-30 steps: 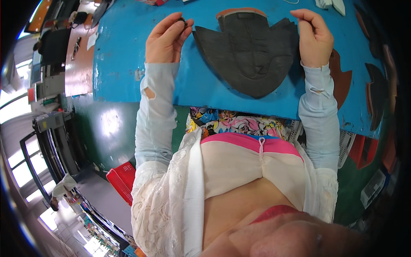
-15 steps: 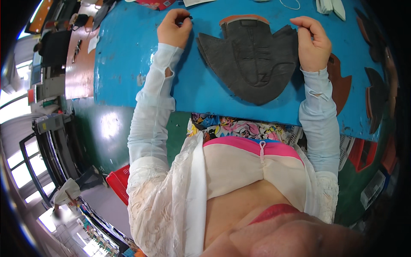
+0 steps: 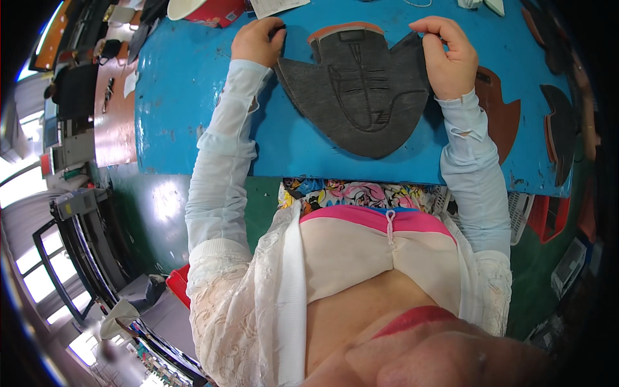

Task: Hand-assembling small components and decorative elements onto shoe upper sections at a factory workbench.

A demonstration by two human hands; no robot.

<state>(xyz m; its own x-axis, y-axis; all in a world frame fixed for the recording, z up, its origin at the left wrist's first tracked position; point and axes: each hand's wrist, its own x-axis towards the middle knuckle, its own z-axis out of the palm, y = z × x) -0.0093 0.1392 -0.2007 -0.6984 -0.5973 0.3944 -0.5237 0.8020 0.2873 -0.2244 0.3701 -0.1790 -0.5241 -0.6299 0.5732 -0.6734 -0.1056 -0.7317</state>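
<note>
A dark grey leather shoe upper lies on the blue table in front of me, its rounded end toward my body. Line markings run over its middle, and an orange-brown layer edges its far end. My right hand is closed at the pointed right corner, its index finger reaching over the tip and the thumb by the edge. My left hand is curled in a pinch just beyond the left corner, apart from it. A small dark bit shows at those fingertips, too little to name.
Brown leather pieces and dark ones lie to the right on the blue table. A red-and-white tub and a paper sheet are at the far side. Red baskets stand below on the right.
The view has shifted, bringing more of the tub and paper into sight. The shoe upper and my right hand have moved slightly left, closer to my left hand.
</note>
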